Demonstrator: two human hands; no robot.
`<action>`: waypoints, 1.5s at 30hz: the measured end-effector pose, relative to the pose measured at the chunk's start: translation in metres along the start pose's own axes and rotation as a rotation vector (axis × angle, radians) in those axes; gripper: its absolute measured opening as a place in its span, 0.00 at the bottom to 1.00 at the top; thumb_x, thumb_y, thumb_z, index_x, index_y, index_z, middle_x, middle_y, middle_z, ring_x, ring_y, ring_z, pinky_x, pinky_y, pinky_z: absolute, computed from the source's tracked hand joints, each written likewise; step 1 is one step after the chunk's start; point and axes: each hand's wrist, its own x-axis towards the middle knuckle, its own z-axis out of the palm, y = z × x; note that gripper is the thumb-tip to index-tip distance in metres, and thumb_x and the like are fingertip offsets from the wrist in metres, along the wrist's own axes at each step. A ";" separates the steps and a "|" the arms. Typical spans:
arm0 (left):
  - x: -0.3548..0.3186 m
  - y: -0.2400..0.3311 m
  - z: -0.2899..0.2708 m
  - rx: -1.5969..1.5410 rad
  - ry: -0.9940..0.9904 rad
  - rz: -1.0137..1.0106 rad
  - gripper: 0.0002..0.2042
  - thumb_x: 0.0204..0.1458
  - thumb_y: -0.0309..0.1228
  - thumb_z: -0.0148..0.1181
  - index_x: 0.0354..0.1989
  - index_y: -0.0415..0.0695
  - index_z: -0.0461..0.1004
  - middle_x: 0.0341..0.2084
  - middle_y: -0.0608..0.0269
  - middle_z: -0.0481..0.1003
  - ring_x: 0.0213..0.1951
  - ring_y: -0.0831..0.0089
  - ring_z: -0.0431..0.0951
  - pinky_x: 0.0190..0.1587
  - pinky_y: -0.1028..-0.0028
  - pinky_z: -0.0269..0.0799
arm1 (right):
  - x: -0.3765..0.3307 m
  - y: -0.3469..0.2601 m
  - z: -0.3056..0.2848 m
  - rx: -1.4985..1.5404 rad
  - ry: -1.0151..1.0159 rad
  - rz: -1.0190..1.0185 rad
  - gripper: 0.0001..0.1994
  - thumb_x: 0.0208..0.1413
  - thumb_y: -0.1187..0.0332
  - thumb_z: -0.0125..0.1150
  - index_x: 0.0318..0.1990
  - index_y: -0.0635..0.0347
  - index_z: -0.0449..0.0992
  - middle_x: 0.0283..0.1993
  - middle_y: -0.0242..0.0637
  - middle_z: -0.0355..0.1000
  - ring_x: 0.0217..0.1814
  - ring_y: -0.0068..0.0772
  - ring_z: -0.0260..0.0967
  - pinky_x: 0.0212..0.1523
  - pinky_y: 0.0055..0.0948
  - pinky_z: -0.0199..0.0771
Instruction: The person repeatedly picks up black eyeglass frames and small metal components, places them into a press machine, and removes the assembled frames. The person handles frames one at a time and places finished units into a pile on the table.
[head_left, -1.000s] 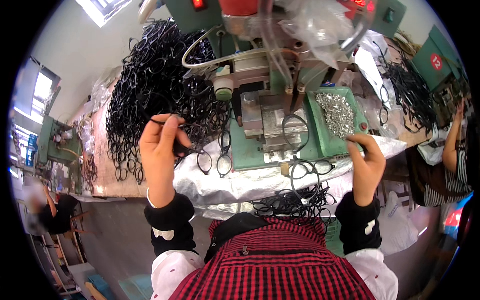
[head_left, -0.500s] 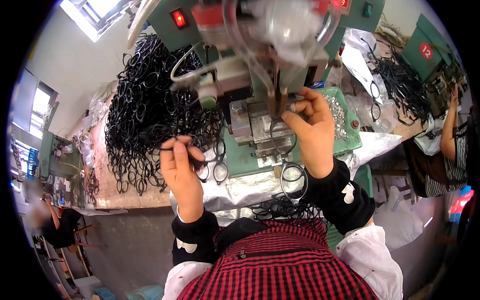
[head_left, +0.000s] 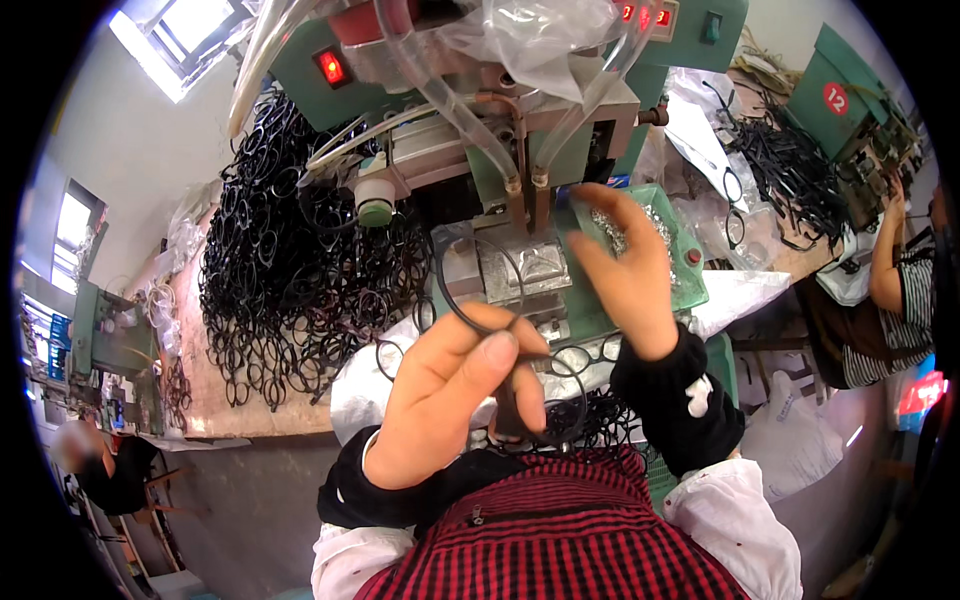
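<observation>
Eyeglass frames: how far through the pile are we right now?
Done: a small heap of black frames lies by the person's lap. In hand: the left hand holds one black eyeglass frame, while the right hand reaches to the green machine. Left: the large pile of frames remains on the bench.

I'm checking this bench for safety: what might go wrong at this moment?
The right hand has its fingertips right at the machine head, under the clear tubes; they might get pinched. The left hand holds a black eyeglass frame close to the camera, which may block the view of the work point.
</observation>
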 end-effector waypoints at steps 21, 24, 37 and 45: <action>0.010 0.017 -0.011 0.488 0.467 0.786 0.09 0.66 0.26 0.47 0.49 0.35 0.67 0.22 0.61 0.75 0.25 0.75 0.77 0.27 0.79 0.72 | -0.008 0.022 -0.007 0.568 0.236 0.391 0.08 0.59 0.75 0.61 0.45 0.67 0.81 0.38 0.31 0.78 0.40 0.19 0.72 0.43 0.19 0.71; 0.010 -0.026 -0.028 0.388 0.575 0.739 0.09 0.68 0.29 0.46 0.48 0.36 0.68 0.22 0.61 0.75 0.26 0.77 0.75 0.31 0.79 0.69 | -0.008 -0.021 0.007 0.541 0.051 0.298 0.08 0.54 0.74 0.67 0.42 0.65 0.82 0.38 0.33 0.79 0.40 0.20 0.74 0.43 0.21 0.73; 0.050 0.028 -0.012 0.787 0.752 0.929 0.11 0.68 0.29 0.48 0.51 0.35 0.67 0.25 0.57 0.77 0.29 0.77 0.75 0.39 0.79 0.68 | -0.021 -0.022 0.032 0.474 0.077 0.164 0.12 0.49 0.79 0.66 0.43 0.65 0.78 0.40 0.38 0.77 0.44 0.30 0.73 0.49 0.28 0.71; 0.060 0.034 -0.019 0.717 0.672 1.003 0.12 0.68 0.32 0.48 0.50 0.36 0.70 0.27 0.57 0.77 0.29 0.77 0.74 0.35 0.81 0.67 | -0.015 -0.054 0.018 0.797 -0.013 0.355 0.31 0.50 0.82 0.64 0.63 0.69 0.61 0.46 0.42 0.77 0.58 0.29 0.69 0.57 0.27 0.67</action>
